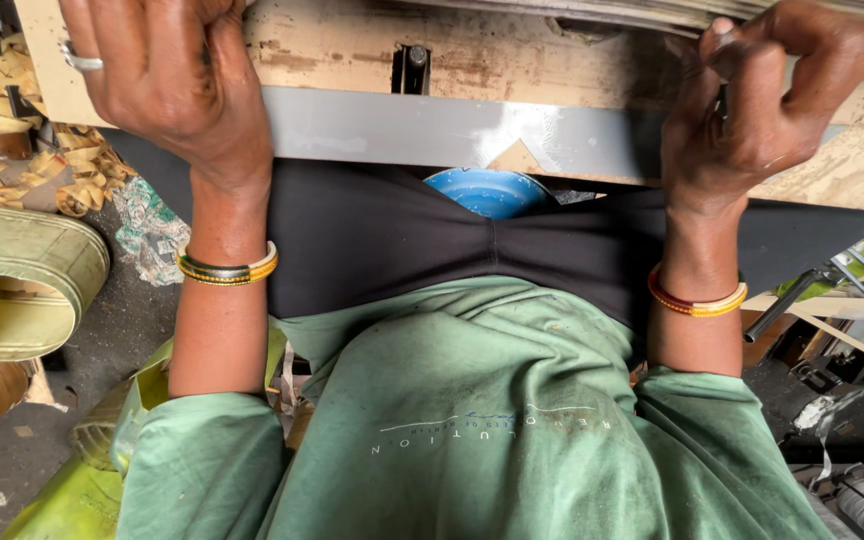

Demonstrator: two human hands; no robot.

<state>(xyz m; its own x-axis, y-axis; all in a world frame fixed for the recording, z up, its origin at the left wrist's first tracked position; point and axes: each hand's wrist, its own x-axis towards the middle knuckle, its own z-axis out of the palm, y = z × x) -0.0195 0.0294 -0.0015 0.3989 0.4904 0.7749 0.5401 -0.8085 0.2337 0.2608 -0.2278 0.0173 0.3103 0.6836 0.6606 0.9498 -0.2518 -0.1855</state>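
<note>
Two hands: I see both raised over a worn wooden workbench (352,45), well apart, one at the far left and one at the far right.
Left hand (167,75): I read it as curled into a loose fist, back toward me, a ring (82,62) on one finger; whether it holds anything I cannot tell.
Right hand (762,95): fingers bent inward and pinched together at the top; a thin dark thing may sit between them, but I cannot tell what.
Wrists: each carries banded bangles (227,268), yellow, dark and pale.
Grey metal strip (432,130): it runs left to right along the near edge of the bench, between the two hands.
Black cloth (382,235): stretched just near of the strip, across the lap.
Blue round object (492,190): half hidden behind the cloth, at the centre.
Green shirt (472,400): fills the near middle of my view.
Paper strips (82,170): a tan tangle at far left.
</note>
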